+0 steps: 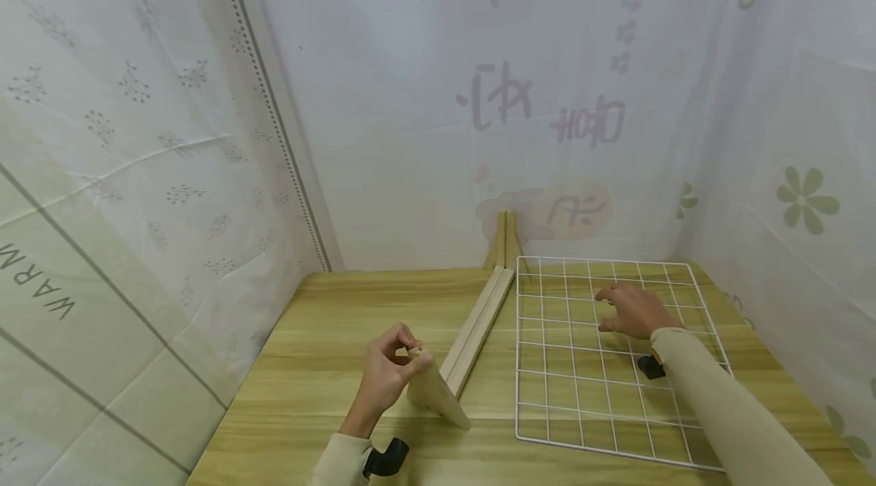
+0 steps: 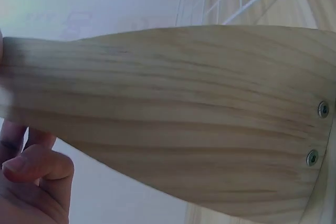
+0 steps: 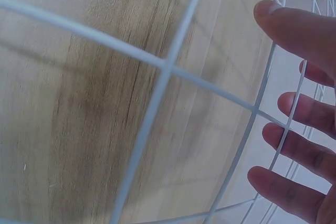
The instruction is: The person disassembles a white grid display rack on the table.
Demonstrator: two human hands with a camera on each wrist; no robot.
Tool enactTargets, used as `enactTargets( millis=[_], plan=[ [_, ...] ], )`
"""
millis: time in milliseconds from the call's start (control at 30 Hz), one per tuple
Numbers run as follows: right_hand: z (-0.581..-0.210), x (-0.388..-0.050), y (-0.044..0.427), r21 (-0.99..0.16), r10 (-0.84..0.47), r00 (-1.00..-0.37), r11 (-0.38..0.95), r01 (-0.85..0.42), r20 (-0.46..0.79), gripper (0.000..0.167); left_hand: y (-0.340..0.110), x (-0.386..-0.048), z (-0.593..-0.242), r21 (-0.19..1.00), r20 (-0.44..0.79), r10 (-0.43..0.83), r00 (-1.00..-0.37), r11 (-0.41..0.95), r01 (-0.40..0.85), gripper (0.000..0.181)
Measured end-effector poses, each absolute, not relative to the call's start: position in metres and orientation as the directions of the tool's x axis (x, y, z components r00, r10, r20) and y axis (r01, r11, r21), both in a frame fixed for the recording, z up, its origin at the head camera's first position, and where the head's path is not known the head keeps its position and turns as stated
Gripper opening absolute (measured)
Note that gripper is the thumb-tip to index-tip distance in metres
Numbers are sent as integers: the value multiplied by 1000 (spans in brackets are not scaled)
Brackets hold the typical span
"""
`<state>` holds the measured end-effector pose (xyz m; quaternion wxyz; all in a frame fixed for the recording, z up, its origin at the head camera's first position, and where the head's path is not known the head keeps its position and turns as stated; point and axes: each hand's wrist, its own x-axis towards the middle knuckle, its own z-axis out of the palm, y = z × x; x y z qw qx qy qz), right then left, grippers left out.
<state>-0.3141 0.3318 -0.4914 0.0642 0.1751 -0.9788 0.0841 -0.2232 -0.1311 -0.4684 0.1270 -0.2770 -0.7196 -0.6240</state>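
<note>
My left hand (image 1: 385,368) pinches the narrow top end of a tapered wooden end panel (image 1: 438,393), which stands at the near end of a long grooved wooden rail (image 1: 482,322). Two round metal screws (image 2: 323,109) show near the wide end of the panel (image 2: 178,98) in the left wrist view. My right hand (image 1: 636,311) is at a white wire grid (image 1: 516,364), with its fingers spread and only loosely bent. In the right wrist view the fingers (image 3: 294,108) lie among the wires; whether they touch them cannot be told.
A matching wooden end panel (image 1: 505,239) stands upright at the rail's far end. The wood-grain tabletop (image 1: 328,334) carries all of this. Printed fabric sheets (image 1: 411,106) hang behind and on both sides. Each wrist wears a small black device (image 1: 386,458).
</note>
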Motion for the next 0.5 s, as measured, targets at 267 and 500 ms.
enactTargets(
  millis=[267, 500],
  plan=[
    [-504, -320, 330, -117, -336, -928, 927, -356, 159, 53, -114, -209, -470, 838, 505, 195, -841, 119, 532, 35],
    [-511, -323, 331, -88, -331, -924, 932, -352, 194, 51, -97, -204, -471, 827, 532, 168, -830, 105, 552, 36]
  ],
)
